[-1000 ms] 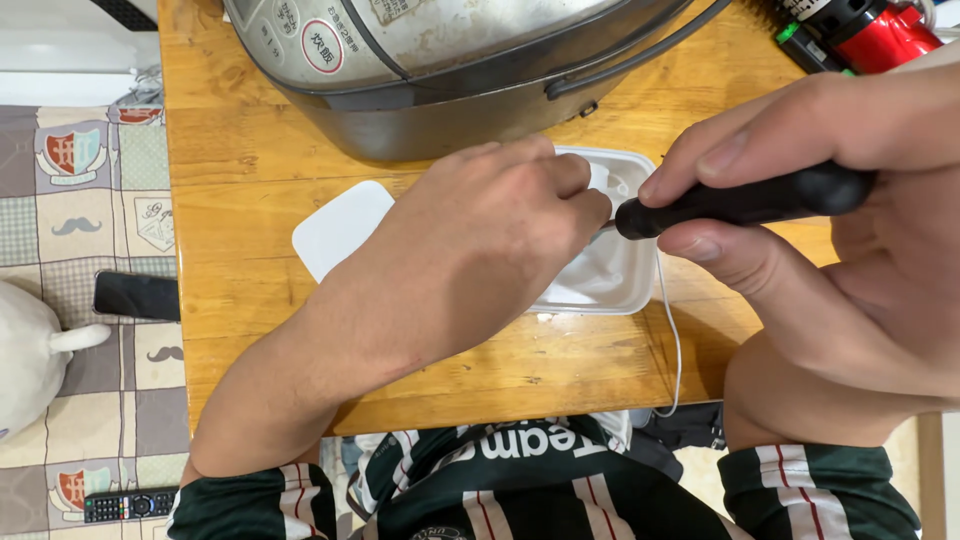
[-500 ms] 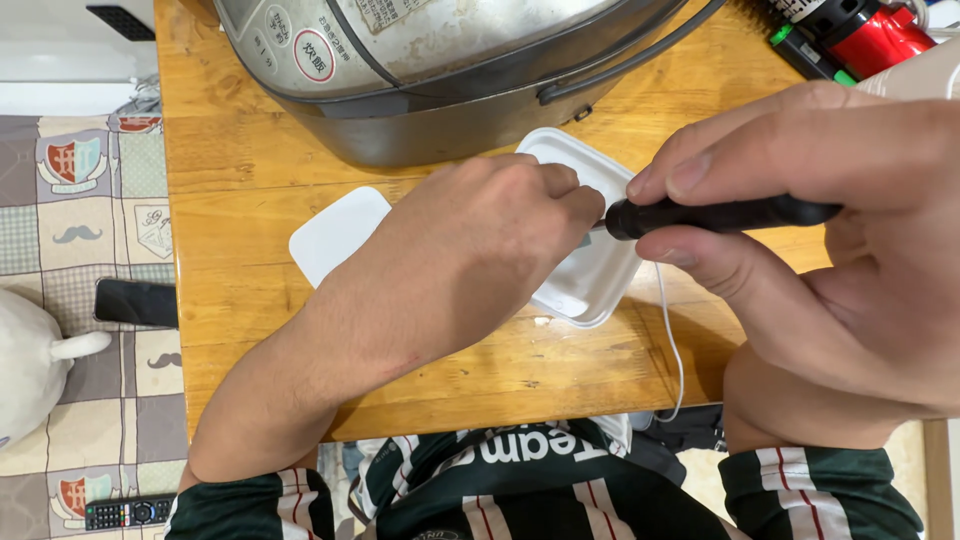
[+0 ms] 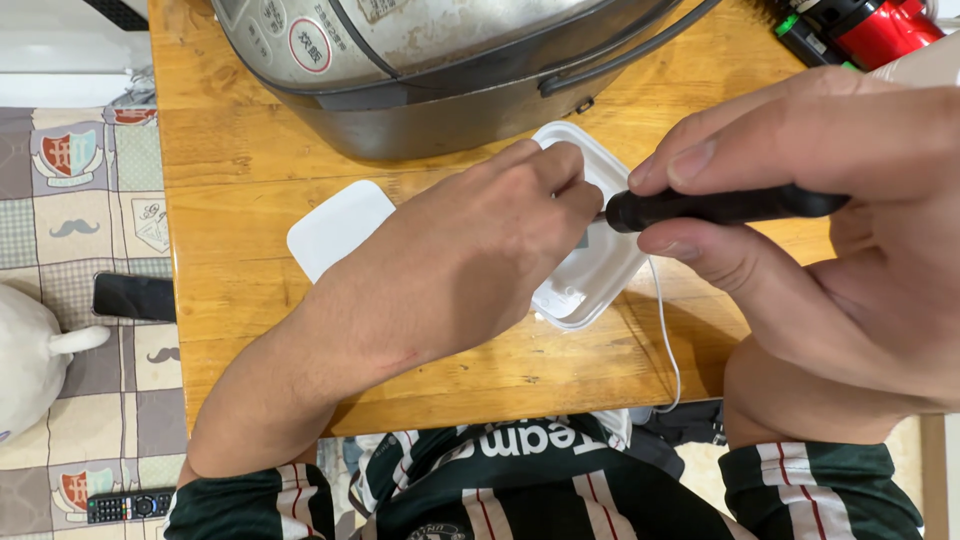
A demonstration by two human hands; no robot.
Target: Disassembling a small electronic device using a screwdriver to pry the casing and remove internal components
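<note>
My left grip (image 3: pixel 480 250) presses down on the white square box (image 3: pixel 590 270), fingers pinched together at its middle. My right grip (image 3: pixel 800 230) is clamped around a black-handled screwdriver (image 3: pixel 720 207), its tip meeting the box just beside my left fingertips. A white lid (image 3: pixel 335 228) lies left of my left wrist on the desk (image 3: pixel 230 200), with the grey cooker (image 3: pixel 450 60) beyond.
</note>
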